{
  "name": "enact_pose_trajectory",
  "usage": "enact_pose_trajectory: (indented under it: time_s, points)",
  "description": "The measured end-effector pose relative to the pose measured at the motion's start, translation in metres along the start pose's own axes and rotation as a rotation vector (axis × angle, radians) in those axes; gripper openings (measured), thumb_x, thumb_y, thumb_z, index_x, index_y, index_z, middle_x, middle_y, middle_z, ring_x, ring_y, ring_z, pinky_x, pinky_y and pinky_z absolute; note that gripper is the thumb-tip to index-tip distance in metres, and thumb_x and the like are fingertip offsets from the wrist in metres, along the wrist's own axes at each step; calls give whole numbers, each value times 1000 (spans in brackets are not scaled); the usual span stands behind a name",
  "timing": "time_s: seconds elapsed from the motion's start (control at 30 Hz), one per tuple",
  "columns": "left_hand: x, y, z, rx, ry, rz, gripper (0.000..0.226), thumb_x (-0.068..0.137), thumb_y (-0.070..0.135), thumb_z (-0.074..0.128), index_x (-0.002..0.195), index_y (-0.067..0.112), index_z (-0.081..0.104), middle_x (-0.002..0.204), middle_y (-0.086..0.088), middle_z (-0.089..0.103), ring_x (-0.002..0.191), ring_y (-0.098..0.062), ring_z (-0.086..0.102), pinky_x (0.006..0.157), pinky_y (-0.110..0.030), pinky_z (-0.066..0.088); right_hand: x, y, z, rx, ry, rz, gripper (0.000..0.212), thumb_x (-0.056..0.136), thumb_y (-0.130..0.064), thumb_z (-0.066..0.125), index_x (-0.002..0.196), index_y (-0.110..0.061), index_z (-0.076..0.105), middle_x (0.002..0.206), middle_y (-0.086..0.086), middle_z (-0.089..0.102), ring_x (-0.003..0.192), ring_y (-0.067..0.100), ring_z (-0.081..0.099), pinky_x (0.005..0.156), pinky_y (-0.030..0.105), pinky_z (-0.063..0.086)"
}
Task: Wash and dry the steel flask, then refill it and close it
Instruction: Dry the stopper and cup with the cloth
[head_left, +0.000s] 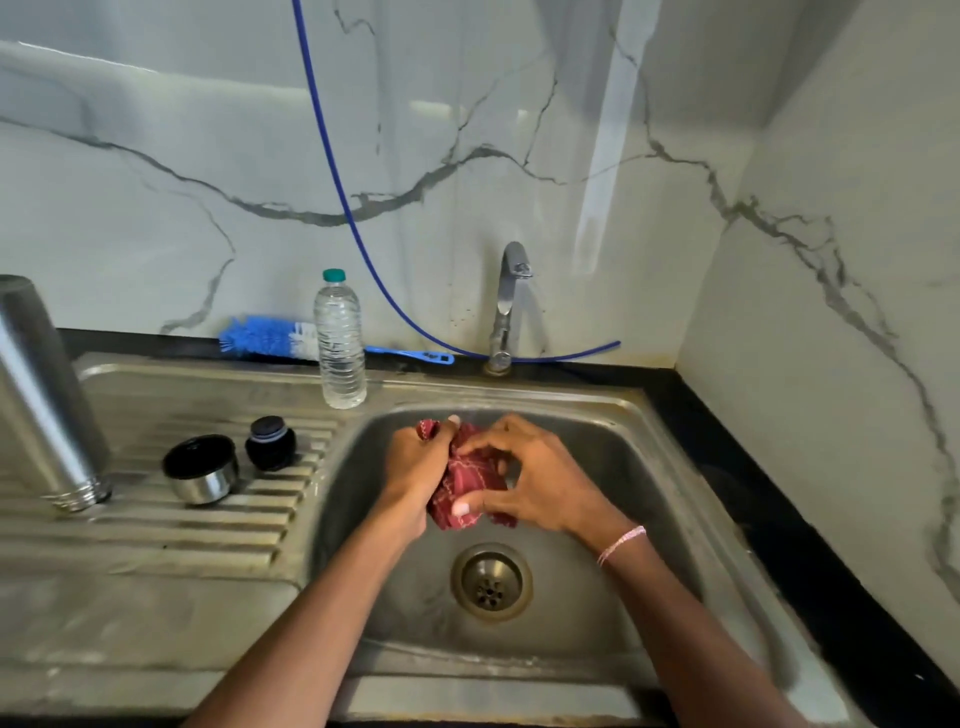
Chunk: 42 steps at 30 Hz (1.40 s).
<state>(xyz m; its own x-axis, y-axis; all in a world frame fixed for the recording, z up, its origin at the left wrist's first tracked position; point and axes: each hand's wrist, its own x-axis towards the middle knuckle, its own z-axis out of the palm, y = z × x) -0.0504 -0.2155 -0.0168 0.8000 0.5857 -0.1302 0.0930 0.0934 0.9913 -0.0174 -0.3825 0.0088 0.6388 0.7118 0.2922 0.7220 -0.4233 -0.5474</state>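
Steel sink (613, 587): your left hand (415, 462) and right hand (540, 478) both grip the red cloth (470, 480), fingers (485, 441) curled; flask (41, 395) stands inverted well left of fingers.

Soft, even light, pale glare on the marble wall (426, 109), wide-angle bending and blur at the edges

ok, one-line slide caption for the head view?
Over the sink, left hand and right hand grip red cloth; steel flask inverted on drainboard beside cup, stopper.
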Motion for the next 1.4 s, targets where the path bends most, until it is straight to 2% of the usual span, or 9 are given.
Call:
enact_pose_trajectory:
  time_s: [0.1,0.23,0.4,0.6,0.77,1.1,1.2,1.3,1.4]
  points:
    - [9,-6,-5,-14,48,-14,55,89,61,66,86,7,73,81,-11,78,78,-30,76,77,-55,62,0,15,17,-29,49,-64,74,69,-75,76,130,-33,71,120,-16,57,105,3,61,94,27,57]
    - [6,1,-1,-108,27,-34,64,95,66,54,94,6,73,85,-10,79,81,-26,77,77,-43,63,-1,24,17,97,176,-111,42,91,-60,66,115,-29,80,115,-15,67,107,4,65,91,26,57]
    - [2,6,-3,-150,-84,-20,70,80,77,63,103,12,74,94,-6,80,89,-21,78,81,-40,61,2,23,16,674,390,348,40,104,-54,50,114,-22,73,102,2,79,100,23,75,93,53,60]
    - [-3,5,-9,-76,-251,-99,34,75,26,89,106,16,76,97,-3,80,98,-23,75,91,-44,58,-2,18,-5,1284,570,785,41,109,-44,43,130,-13,58,109,10,77,104,27,73,83,44,60]
    - [-5,3,-5,-172,-282,-158,30,79,14,85,108,12,75,101,-8,80,101,-26,75,93,-45,57,-8,14,-7,1451,461,612,34,89,-29,76,115,-10,68,105,10,78,99,22,74,90,38,58]
    - [-5,3,-3,-27,-290,-72,31,85,30,82,111,17,71,104,-4,79,98,-21,75,86,-41,60,-1,19,13,1458,490,656,41,95,-6,67,135,-10,60,125,16,73,117,33,68,102,56,53]
    - [3,9,-15,350,-97,163,41,88,61,69,110,26,69,104,6,77,95,-14,73,90,-43,59,-2,16,11,1470,500,654,39,96,-6,66,134,-11,59,126,14,72,118,33,68,102,59,51]
    - [15,22,-49,1071,448,620,29,91,49,69,112,29,70,111,4,71,102,-22,63,86,-38,50,-4,11,8,1484,501,649,40,96,-4,65,135,-11,58,127,14,70,119,35,66,100,60,52]
    - [20,41,-91,1377,718,570,33,85,40,74,114,24,72,122,-8,65,112,-31,50,90,-45,33,-4,11,7,1476,505,658,42,96,-5,65,136,-12,57,128,14,69,119,34,66,100,62,51]
